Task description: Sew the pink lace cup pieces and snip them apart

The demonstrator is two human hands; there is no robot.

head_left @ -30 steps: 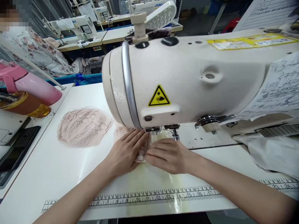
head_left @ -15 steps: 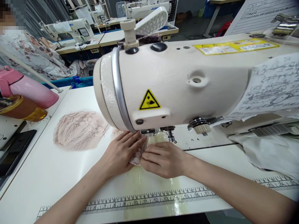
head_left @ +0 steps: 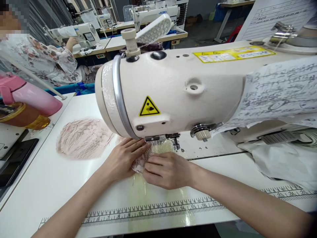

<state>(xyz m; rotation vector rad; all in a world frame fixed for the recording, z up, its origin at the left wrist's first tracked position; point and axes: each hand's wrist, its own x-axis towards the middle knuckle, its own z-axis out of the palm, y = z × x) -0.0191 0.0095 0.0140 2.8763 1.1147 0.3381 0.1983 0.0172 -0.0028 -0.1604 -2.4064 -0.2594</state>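
Below the head of a cream sewing machine, a small pink lace piece lies on the white table. My left hand rests on its left part, fingers stretched out flat toward the needle area. On the right edge of the lace, my right hand has its fingers curled and pressed together, gripping it. The machine's head partly hides the needle area, and my fingers cover much of the lace. Left of my hands lies a pile of pink lace pieces.
A printed ruler runs along the table's front. At left are a pink bottle, an amber container and a dark phone. White cloth lies at right. A co-worker sits at another machine.
The machine and both hands with the lace sit slightly further left in the view. The co-worker's hand has risen toward their machine. Both my hands keep nearly the same pose.
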